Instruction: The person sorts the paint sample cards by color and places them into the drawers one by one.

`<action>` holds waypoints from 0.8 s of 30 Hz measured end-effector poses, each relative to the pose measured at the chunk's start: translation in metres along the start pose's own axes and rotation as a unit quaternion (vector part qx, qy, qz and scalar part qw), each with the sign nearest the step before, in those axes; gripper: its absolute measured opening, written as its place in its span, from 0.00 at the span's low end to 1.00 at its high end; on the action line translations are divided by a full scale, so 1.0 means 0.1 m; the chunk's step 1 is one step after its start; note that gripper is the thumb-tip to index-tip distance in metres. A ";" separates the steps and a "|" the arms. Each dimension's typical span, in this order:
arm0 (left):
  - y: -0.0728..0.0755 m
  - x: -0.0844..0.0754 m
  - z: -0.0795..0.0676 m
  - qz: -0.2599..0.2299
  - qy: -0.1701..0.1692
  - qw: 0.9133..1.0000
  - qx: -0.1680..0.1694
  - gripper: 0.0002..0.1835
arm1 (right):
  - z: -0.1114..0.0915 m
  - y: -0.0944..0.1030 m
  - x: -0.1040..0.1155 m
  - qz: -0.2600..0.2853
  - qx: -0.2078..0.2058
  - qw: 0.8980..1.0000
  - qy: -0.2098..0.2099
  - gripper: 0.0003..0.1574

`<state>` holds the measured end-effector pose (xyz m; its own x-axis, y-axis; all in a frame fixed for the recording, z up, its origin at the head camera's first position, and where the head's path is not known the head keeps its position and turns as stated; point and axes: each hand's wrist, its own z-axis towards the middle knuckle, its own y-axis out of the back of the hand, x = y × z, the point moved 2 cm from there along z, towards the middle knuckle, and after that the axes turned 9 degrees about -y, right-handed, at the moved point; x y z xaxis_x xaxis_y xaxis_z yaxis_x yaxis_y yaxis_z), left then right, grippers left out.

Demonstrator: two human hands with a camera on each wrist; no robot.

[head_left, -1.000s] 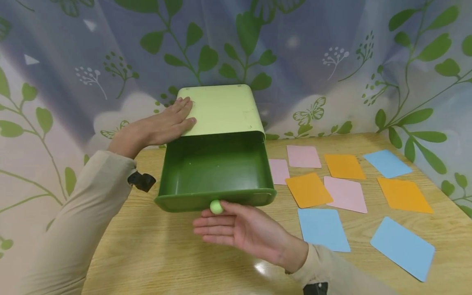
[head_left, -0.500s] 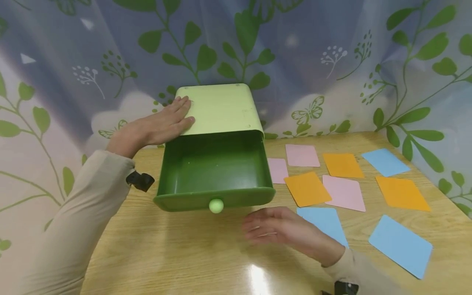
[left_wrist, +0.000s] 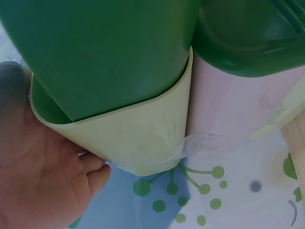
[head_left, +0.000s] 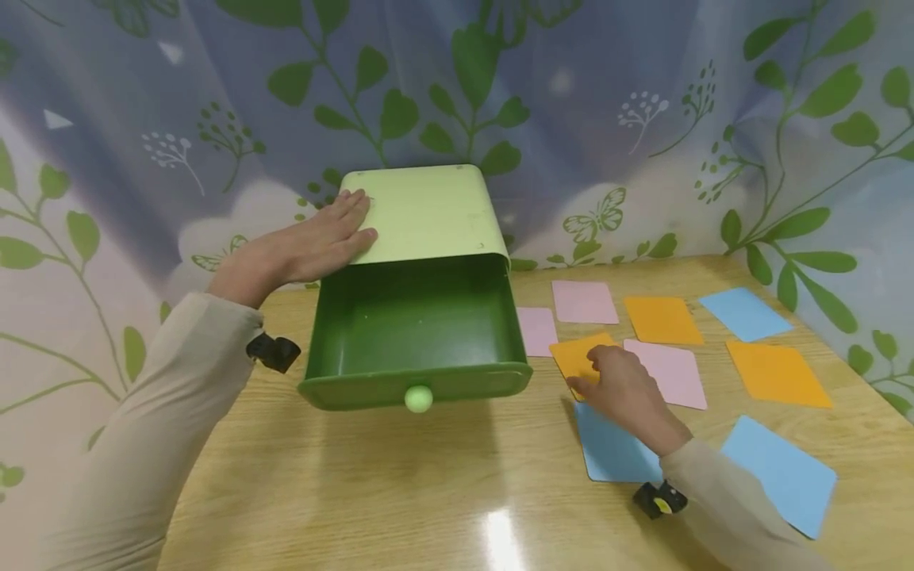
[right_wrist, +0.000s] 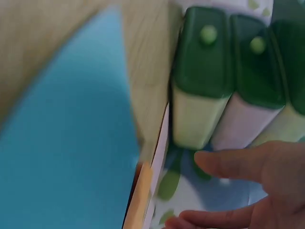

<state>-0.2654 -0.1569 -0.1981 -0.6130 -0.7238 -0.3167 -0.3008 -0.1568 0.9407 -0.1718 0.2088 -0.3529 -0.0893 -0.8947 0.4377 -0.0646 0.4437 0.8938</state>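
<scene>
My left hand lies flat on the pale green top of a drawer unit, its fingers over the left edge. The dark green drawer is pulled out, bare inside, with a round light green knob. In the left wrist view the palm lies along the pale casing. My right hand reaches over an orange card, fingers bent and thumb apart, partly hiding it. A blue card lies under the wrist. In the right wrist view, thumb and fingers are spread with nothing between them.
Pink, orange and blue cards lie scattered on the wooden table at right. Below the top unit are more drawer units, one with a pink casing. A leaf-patterned curtain hangs behind.
My right hand has let go of the drawer knob and moved right, over the orange card. The left hand and the pulled-out drawer stay in place.
</scene>
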 end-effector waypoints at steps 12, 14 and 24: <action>-0.02 0.01 0.00 0.003 0.003 1.000 -0.003 0.39 | 0.40 0.18 -0.33 -0.049 0.037 0.990 -0.126 0.25; -0.02 0.01 0.00 0.004 0.004 1.000 -0.004 0.38 | 0.42 0.18 -0.36 -0.048 0.049 0.989 -0.131 0.23; -0.01 0.01 0.00 0.003 0.004 1.000 -0.006 0.39 | 0.49 0.12 -0.45 -0.060 0.058 0.986 -0.145 0.18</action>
<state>-0.2659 -0.1575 -0.1993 -0.6099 -0.7296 -0.3093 -0.2884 -0.1592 0.9442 -0.2168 0.2568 -0.3663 -0.3523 -0.8969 0.2675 -0.2049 0.3527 0.9130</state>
